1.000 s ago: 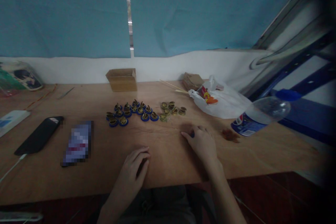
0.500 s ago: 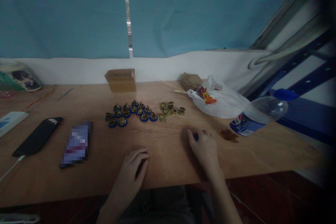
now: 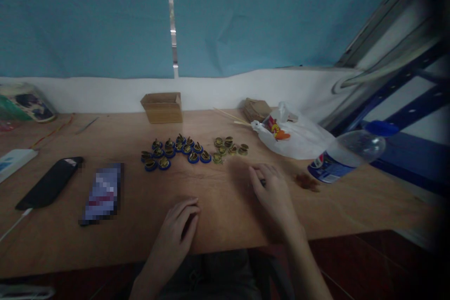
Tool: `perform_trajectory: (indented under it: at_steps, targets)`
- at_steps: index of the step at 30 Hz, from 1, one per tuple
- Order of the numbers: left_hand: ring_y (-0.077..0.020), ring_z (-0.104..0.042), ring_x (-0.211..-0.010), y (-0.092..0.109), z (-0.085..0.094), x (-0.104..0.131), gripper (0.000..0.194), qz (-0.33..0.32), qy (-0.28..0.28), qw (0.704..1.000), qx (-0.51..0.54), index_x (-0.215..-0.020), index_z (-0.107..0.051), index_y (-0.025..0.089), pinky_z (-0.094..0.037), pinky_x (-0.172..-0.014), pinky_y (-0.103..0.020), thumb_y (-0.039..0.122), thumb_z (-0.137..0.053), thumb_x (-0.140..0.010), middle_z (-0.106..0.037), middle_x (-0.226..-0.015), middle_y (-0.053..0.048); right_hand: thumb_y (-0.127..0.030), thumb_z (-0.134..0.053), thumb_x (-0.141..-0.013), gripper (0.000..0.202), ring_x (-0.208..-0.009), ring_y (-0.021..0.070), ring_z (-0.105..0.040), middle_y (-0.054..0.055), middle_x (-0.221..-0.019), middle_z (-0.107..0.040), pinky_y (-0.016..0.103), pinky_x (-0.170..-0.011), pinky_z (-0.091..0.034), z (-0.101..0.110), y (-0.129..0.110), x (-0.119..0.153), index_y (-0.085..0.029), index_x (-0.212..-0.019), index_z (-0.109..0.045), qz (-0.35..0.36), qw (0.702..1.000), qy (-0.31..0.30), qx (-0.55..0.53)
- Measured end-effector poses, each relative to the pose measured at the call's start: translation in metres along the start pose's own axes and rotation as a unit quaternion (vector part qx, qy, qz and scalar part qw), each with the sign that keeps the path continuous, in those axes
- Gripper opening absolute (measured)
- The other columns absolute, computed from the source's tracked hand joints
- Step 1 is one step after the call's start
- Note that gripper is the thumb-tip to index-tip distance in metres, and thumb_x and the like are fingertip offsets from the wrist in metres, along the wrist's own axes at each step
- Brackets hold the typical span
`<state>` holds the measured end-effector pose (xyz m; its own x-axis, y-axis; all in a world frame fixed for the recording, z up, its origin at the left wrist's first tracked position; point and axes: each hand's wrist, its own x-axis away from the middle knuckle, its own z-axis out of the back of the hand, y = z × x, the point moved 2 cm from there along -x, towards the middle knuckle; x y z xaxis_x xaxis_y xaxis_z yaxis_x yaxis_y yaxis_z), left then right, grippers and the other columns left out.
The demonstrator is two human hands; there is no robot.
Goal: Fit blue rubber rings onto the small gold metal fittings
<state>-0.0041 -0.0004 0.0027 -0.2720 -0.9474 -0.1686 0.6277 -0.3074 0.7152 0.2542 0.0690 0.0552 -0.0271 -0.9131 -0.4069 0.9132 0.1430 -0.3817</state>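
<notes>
My left hand [image 3: 179,220] rests on the wooden table near its front edge, fingers loosely bent, thumb apart, nothing in it. Further right, my right hand [image 3: 269,187] curls palm down over the table, thumb and fingers closed around a small dark blue piece [image 3: 262,182] that is mostly hidden. Ahead, several gold-coloured round metal pieces with raised flaps in blue rings [image 3: 164,163] stand in a loose group. To their right lie several similar gold-coloured pieces [image 3: 221,150] without blue rings, beyond my right hand.
An open cardboard box [image 3: 163,110] stands at the wall. At right are a brown paper packet [image 3: 256,108], a white plastic bag [image 3: 298,138], a tilted bottle with a blue cap [image 3: 348,152] and a brown stain [image 3: 306,182]. A black phone [image 3: 51,185] and a blurred-out item [image 3: 102,193] lie left.
My right hand has shifted slightly away from me and left, toward the gold-coloured pieces, its fingers still curled. My left hand stays in place.
</notes>
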Motion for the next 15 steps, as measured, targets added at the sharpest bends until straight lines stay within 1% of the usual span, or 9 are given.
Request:
perform_trajectory:
  at_steps: [3,5,7,8,10,12,15]
  targets:
    - [-0.0200,-0.051,-0.122,0.000,0.000,0.000,0.023,-0.004,0.000,1.000,-0.004,-0.108,-0.058,0.026,-0.042,-0.106,-0.045,0.020,-0.041,-0.094,-0.057,-0.127,-0.004,-0.027,-0.037,-0.093,0.034,-0.110,0.0258,-0.057,0.015,-0.116,-0.065,0.039,-0.095,-0.043,-0.020,-0.025,-0.001,-0.012,-0.110,-0.062,0.064,0.994,-0.083,0.038]
    - [-0.0200,-0.051,-0.122,0.000,0.000,0.000,0.023,-0.009,0.003,1.000,-0.005,-0.108,-0.058,0.026,-0.042,-0.105,-0.045,0.020,-0.042,-0.093,-0.057,-0.127,-0.004,-0.020,-0.036,-0.092,0.041,-0.125,0.0272,-0.048,0.015,-0.134,-0.056,0.045,-0.105,-0.034,-0.037,-0.036,-0.003,-0.011,-0.127,-0.055,0.093,0.983,-0.129,0.088]
    - [-0.0205,-0.052,-0.121,0.000,0.001,0.001,0.023,-0.014,0.010,1.000,-0.004,-0.108,-0.059,0.026,-0.043,-0.105,-0.046,0.019,-0.042,-0.093,-0.058,-0.126,-0.005,-0.011,-0.034,-0.086,0.052,-0.135,0.0275,-0.038,0.014,-0.144,-0.046,0.050,-0.111,-0.024,-0.051,-0.040,-0.006,-0.009,-0.136,-0.047,0.102,0.974,-0.150,0.134]
    - [-0.0209,-0.052,-0.121,0.000,0.001,0.001,0.023,-0.016,0.014,1.000,-0.003,-0.107,-0.059,0.026,-0.044,-0.104,-0.046,0.019,-0.042,-0.093,-0.059,-0.125,-0.005,-0.007,-0.034,-0.083,0.056,-0.137,0.0274,-0.034,0.014,-0.146,-0.043,0.051,-0.113,-0.021,-0.056,-0.040,-0.007,-0.008,-0.138,-0.044,0.103,0.971,-0.156,0.150]
    - [-0.0213,-0.053,-0.120,0.001,0.002,0.001,0.024,-0.017,0.019,1.000,-0.001,-0.106,-0.060,0.026,-0.045,-0.103,-0.046,0.018,-0.042,-0.093,-0.060,-0.124,-0.005,-0.005,-0.036,-0.077,0.063,-0.139,0.0274,-0.031,0.013,-0.147,-0.040,0.051,-0.114,-0.018,-0.062,-0.039,-0.010,-0.005,-0.140,-0.042,0.103,0.966,-0.168,0.170]
    - [-0.0213,-0.054,-0.119,0.002,0.003,0.001,0.024,-0.014,0.018,1.000,0.000,-0.106,-0.060,0.026,-0.045,-0.103,-0.047,0.018,-0.042,-0.093,-0.060,-0.124,-0.005,-0.006,-0.039,-0.075,0.066,-0.138,0.0284,-0.032,0.014,-0.147,-0.040,0.052,-0.114,-0.018,-0.064,-0.036,-0.011,-0.005,-0.140,-0.042,0.102,0.961,-0.183,0.179]
    - [-0.0212,-0.054,-0.119,0.003,0.003,0.001,0.024,-0.014,0.020,1.000,0.001,-0.105,-0.061,0.026,-0.045,-0.103,-0.046,0.018,-0.042,-0.093,-0.060,-0.124,-0.005,-0.006,-0.039,-0.075,0.066,-0.136,0.0292,-0.036,0.014,-0.145,-0.043,0.053,-0.114,-0.018,-0.061,-0.034,-0.010,-0.005,-0.140,-0.042,0.103,0.958,-0.199,0.180]
